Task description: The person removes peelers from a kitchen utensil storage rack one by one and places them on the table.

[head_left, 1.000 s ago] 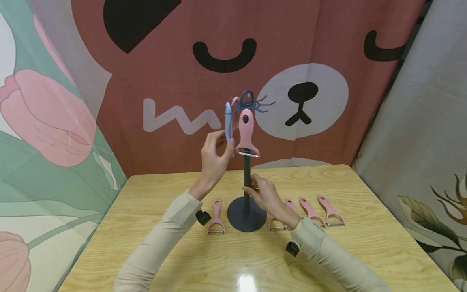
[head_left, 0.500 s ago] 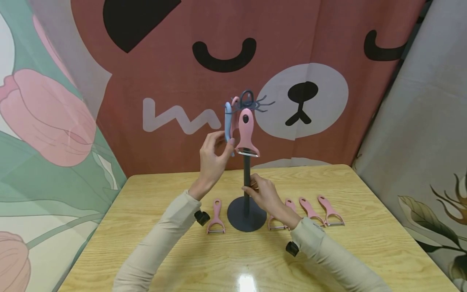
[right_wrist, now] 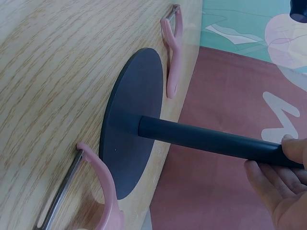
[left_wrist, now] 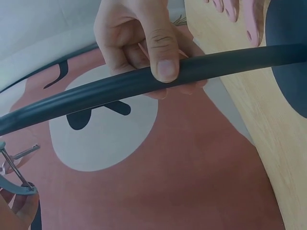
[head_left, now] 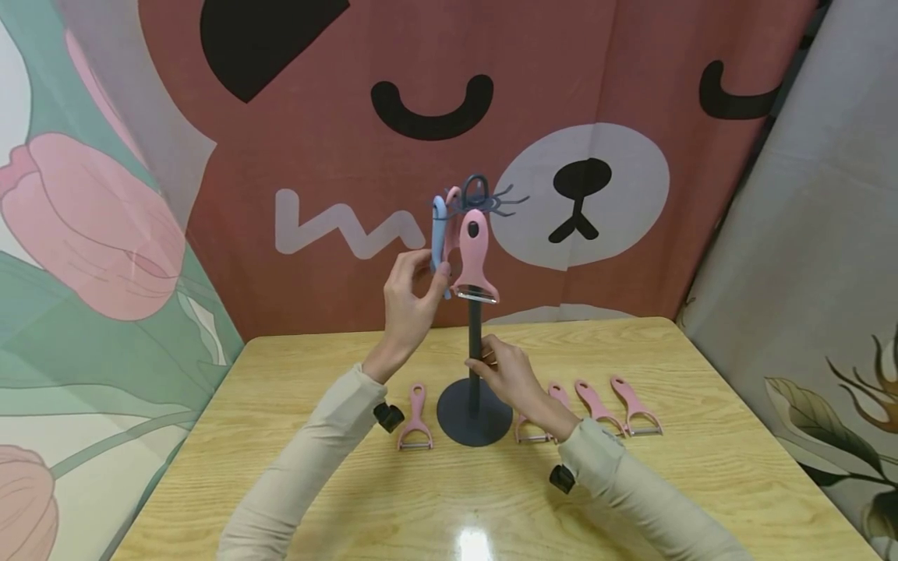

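Observation:
My left hand (head_left: 410, 300) pinches the lower part of a blue peeler (head_left: 438, 230), whose handle top is at a hook of the dark rack (head_left: 475, 327). At the lower left of the left wrist view, the blue peeler's head (left_wrist: 17, 188) shows between the fingertips. Two pink peelers hang on the rack: one faces front (head_left: 474, 245), and the other is partly hidden behind the blue one. Lower down, my right hand (head_left: 510, 370) holds the rack's pole, thumb in front and fingers behind, as the left wrist view shows.
The rack's round base (head_left: 456, 421) stands on a wooden table (head_left: 337, 483). One pink peeler (head_left: 417, 413) lies left of the base. Several more lie to the right, including the outermost pink peeler (head_left: 634, 405); my right wrist partly covers one. Several hooks (head_left: 508, 201) at the rack's top right hold nothing.
My left hand shifts very slightly and the lower end of the blue peeler swings a little to the left. The right hand stays on the pole.

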Motion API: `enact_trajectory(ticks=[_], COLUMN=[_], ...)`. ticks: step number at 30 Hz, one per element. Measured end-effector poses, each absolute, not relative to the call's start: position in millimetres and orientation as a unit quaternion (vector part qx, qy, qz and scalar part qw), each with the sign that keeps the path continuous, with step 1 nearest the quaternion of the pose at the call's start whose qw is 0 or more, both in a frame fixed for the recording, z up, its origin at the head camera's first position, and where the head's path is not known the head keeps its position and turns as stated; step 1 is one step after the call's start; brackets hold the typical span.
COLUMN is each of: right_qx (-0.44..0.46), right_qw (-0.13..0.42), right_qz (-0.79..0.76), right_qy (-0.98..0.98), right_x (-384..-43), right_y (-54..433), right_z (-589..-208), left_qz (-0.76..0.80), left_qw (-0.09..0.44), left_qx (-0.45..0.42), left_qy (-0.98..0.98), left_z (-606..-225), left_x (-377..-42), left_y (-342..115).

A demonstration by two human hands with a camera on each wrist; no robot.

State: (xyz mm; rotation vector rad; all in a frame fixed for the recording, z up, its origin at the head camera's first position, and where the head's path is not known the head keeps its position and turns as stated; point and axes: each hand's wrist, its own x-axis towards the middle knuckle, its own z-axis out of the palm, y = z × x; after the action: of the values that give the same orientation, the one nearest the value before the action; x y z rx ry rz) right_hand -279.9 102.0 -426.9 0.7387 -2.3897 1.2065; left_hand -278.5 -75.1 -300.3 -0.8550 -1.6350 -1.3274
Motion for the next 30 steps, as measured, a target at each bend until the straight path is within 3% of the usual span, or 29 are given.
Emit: enact_trajectory(ticks=[10, 17, 23, 30], right_qx=[0.263, 0.262, 0.268, 0.265], right_qw=[0.180, 0.178, 0.182, 0.182], right_qz=[0.428, 0.427, 0.428, 0.429], right_qy=[-0.846, -0.847, -0.843, -0.844], right_x=[-280.6, -280.6, -280.8, -280.9], right_y=[102.3, 103.1, 103.0, 102.9], right_z=[-428.2, -428.3, -427.8, -428.6], left_qz=[-0.528, -0.527, -0.523, -0.523], left_qw=[0.434, 0.445, 0.459, 0.459], left_qx=[-0.346, -0.338, -0.329, -0.319], left_qy=[-0.643, -0.641, -0.638, -0.644], left_z=[-295.0, -310.6, -292.6, -291.2], left_x=[-279.4, -302.8, -281.2, -278.2], left_y=[-74.4, -76.0, -72.4, -72.8])
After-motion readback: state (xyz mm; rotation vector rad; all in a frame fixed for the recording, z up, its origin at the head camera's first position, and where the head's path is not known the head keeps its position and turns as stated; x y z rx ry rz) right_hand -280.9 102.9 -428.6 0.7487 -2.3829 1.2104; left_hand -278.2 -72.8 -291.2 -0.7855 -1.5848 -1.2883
